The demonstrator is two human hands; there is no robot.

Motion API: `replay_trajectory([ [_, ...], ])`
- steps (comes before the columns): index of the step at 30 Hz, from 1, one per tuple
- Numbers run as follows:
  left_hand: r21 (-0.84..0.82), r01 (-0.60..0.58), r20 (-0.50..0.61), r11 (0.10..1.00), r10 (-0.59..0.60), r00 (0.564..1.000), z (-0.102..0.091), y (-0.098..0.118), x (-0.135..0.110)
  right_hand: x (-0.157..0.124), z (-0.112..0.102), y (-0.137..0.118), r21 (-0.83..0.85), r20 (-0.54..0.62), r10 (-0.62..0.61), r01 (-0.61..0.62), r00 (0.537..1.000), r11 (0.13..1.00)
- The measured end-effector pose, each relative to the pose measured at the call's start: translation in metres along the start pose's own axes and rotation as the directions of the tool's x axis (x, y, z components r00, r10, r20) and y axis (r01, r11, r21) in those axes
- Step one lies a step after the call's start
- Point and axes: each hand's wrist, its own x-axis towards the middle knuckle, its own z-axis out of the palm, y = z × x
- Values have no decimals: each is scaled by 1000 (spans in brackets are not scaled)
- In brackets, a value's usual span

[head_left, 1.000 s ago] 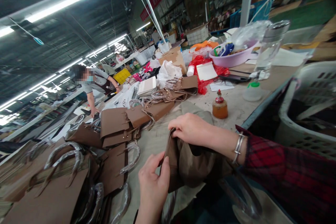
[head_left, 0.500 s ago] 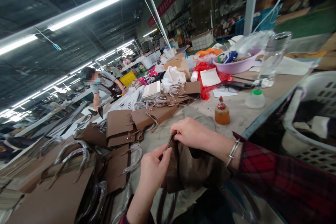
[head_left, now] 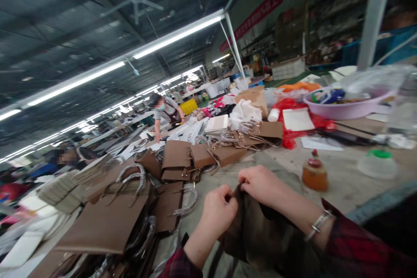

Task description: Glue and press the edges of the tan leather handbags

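My left hand (head_left: 219, 212) is closed, its fingers curled in a pinch at the upper edge of a dark brown bag (head_left: 260, 234). Close beside it, my right hand (head_left: 262, 184) pinches the same edge from above, its wrist bearing a metal bracelet. The bag's soft body hangs below both hands, and dark straps show faintly under it. Blur hides the exact spot between the fingertips. Just beyond my right hand stands a squat bottle of amber liquid (head_left: 314, 176) with a red top.
Brown handbags (head_left: 104, 217) with plastic-wrapped handles crowd the table at left. Behind are a stack of white sheets (head_left: 216, 124) and a red plastic bag (head_left: 291, 139). A purple basin (head_left: 348, 108) and a green-capped container (head_left: 378, 163) stand at right. A co-worker (head_left: 167, 110) leans over the table farther back.
My view has swung left, so the table's things appear farther right. Both hands keep hold of the bag's edge; the left fingers are more curled and nearer the right hand.
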Motion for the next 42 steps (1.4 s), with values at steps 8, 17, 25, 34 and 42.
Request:
replay_trajectory([
  [8,97,-55,-16,994,57,998,9,8,10,2,-3,8,-52,45,29,-27,999,998],
  [17,215,-43,13,976,41,999,15,10,18,1,9,32,0,98,7,-7,995,1000],
  [25,187,-39,-26,982,44,999,12,7,15,-29,-10,19,-44,-23,83,-84,996,995],
  [34,90,-70,44,993,67,997,13,2,23,-20,-11,16,-136,-142,144,-164,979,977],
  [42,125,-96,55,987,90,994,15,9,22,-13,-16,13,-218,-104,120,-140,987,966],
])
